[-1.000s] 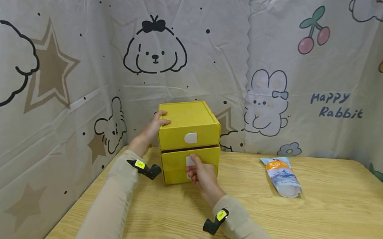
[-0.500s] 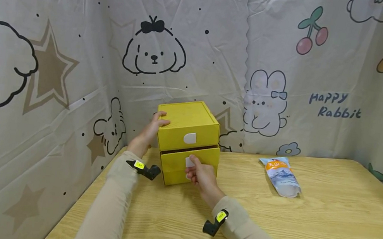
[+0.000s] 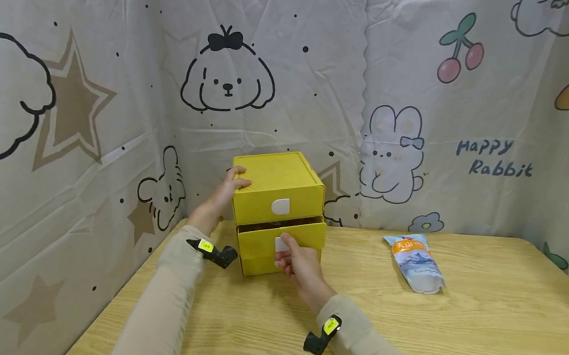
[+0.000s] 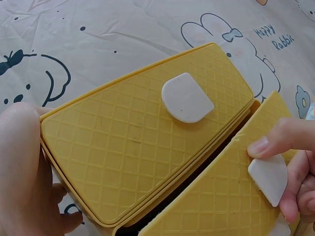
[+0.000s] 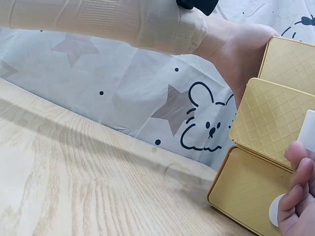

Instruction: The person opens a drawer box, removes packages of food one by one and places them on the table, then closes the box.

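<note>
Looks like drawer-opening time: right hand [image 3: 304, 267] pinching the handle [image 3: 279, 246] on the middle drawer [image 3: 258, 242], left hand [image 3: 218, 198] gripping the yellow box [image 3: 280, 172], so more pull probably needs that brace.

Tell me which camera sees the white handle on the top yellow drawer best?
The left wrist view: the white handle looks biggest there, with nothing in front of it. The head view shows all of it too, but smaller. The right wrist view shows part of the top yellow drawer, but not that handle.
</note>
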A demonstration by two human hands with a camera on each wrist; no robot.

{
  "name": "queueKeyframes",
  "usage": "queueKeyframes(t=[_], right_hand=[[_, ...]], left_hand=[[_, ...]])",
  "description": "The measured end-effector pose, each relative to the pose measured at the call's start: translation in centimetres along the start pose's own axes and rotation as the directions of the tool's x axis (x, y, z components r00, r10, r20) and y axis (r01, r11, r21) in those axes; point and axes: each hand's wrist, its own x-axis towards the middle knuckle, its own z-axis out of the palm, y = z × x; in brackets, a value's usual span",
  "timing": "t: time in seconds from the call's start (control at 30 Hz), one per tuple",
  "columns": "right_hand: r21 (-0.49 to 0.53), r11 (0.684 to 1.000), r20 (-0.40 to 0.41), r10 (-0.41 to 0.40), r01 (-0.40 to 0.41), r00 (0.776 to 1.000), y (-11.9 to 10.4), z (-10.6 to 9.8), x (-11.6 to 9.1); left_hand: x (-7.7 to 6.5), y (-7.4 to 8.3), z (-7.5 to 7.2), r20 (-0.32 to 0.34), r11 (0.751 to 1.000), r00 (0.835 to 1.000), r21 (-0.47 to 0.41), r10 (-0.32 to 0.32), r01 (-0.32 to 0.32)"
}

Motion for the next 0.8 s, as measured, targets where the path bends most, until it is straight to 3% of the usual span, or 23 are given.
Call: queueKeyframes(t=[0.8], right_hand=[[0.023,1.000,0.014,0.012,-0.012,1.000,0.07,-0.20,-0.73]], left_hand=[[0.08,-0.14,-0.14,0.002,1.000,1.000,-0.002,0.000,0.000]])
